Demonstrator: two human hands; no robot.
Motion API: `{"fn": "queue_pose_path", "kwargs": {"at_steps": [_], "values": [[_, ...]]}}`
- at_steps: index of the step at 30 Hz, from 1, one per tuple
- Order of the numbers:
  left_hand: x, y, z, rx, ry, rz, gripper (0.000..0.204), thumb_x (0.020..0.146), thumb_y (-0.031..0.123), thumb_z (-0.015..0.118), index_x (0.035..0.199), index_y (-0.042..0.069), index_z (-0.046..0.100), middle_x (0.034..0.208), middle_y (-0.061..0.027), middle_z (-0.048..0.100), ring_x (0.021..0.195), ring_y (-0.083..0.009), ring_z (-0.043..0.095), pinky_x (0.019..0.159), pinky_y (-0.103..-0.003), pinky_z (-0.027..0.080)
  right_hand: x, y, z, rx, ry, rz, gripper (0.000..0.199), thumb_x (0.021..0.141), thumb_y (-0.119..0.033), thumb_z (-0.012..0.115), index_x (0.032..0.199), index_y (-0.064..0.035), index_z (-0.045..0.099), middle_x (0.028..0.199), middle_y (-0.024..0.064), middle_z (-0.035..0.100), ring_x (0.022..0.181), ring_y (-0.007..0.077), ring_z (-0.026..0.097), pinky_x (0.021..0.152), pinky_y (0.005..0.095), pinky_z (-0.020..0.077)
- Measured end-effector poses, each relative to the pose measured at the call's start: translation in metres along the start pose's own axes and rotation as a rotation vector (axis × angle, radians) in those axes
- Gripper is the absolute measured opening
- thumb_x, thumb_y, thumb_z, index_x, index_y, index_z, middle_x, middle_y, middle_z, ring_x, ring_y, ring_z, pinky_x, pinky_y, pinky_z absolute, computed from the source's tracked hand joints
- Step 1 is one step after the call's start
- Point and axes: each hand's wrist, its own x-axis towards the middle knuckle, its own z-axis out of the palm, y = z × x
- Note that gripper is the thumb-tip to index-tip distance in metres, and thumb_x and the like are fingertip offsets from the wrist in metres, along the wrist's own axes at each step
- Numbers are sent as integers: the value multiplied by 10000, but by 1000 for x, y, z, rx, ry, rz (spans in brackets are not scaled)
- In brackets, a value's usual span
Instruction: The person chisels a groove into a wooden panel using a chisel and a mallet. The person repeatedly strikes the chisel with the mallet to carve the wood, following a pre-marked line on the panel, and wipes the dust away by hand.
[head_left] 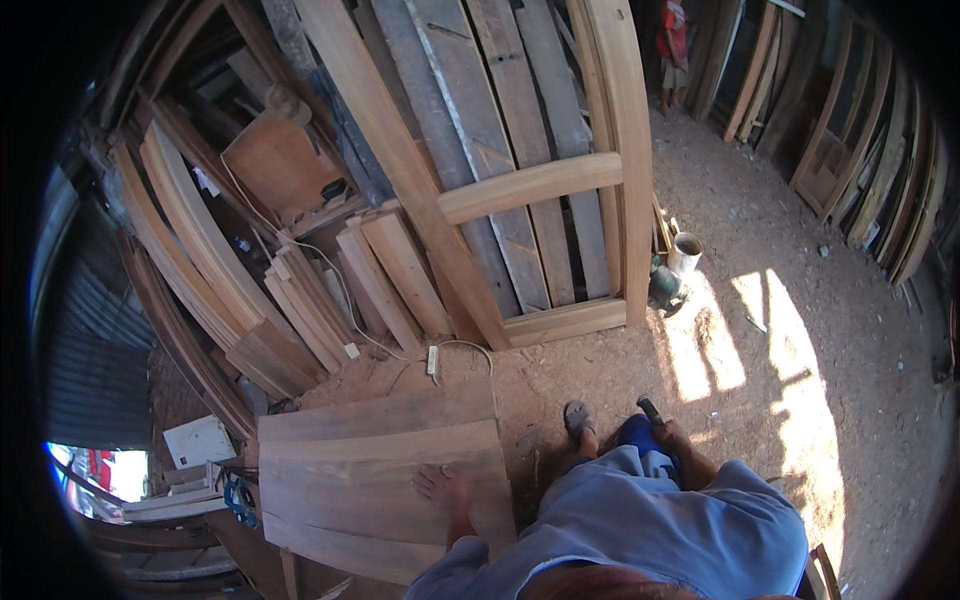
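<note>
My left hand [440, 483] lies flat on a wide wooden panel [370, 450], its fingers spread. The panel is made of several joined boards and sits low in front of me, to the left. My right hand [668, 434] is closed round a short dark tool [650, 410] with a blunt end pointing forward; its kind I cannot make out. That hand is beside my leg, to the right of the panel and apart from it. A sandalled foot [577, 419] shows between the panel and the tool.
Ahead stands a wooden door frame [530, 190] against grey planks. Timber boards [190, 240] lean at left. A white power strip [433, 361] with a cord lies beyond the panel. A green machine [667, 287] and a tin [685, 252] stand right of the frame. Another person [673, 45] is at far right.
</note>
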Motion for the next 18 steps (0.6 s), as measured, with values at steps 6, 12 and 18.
{"fn": "queue_pose_path", "kwargs": {"at_steps": [6, 12, 18], "values": [[-68, -100, 44, 243, -6, -556, 734, 1007, 512, 374, 1555, 25, 340, 1607, -258, 294, 1472, -447, 309, 1168, -573, 276, 51, 63, -20, -268, -17, -204, 197, 901, -217, 574, 886, -84, 718, 900, 194, 733, 882, 312, 741, 717, 433, 579], [-88, -142, 39, 330, 12, -751, 725, 993, 523, 384, 1518, 23, 388, 1535, -249, 390, 1397, -449, 404, 1101, -575, 348, -24, -36, -51, 3, -120, -137, 355, 900, -321, 575, 1023, -36, 746, 1006, 246, 734, 979, 367, 725, 809, 459, 569], [-40, -116, 28, 411, 93, -685, 719, 978, 533, 394, 1481, 21, 436, 1463, -240, 486, 1322, -452, 499, 1035, -577, 420, -37, -61, -45, 139, -159, 145, 438, 897, -366, 564, 1049, 3, 744, 1045, 300, 716, 1022, 399, 714, 843, 470, 559]]}}
